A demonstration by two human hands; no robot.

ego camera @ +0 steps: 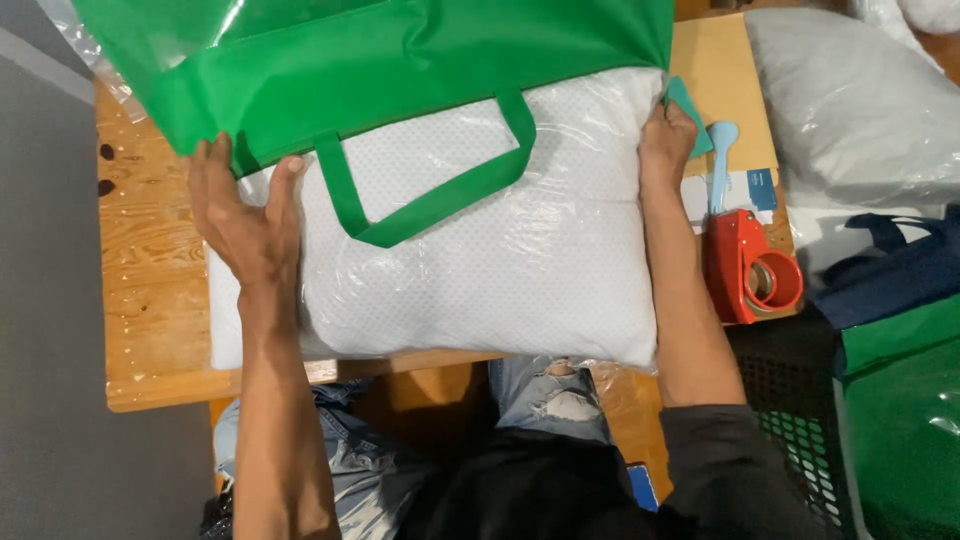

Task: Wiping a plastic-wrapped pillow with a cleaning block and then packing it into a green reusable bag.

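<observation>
Bench [150, 300] mostly covered: white pillow [480, 260] in clear plastic spans the middle, green bag [380, 60] overlaps its far edge, bag handle [430, 190] looped across the top. Left hand [245, 215] and right hand [667, 140] clamp the pillow's sides, so both flanks are blocked there. Free strip of bare wood on the left, from far to near edge. Right side tight: red tape dispenser [745, 265] just beside the right forearm, grey pillow [850, 110] beyond it. Near right blocked by black crate [790, 400] and more green bags [900, 430].
</observation>
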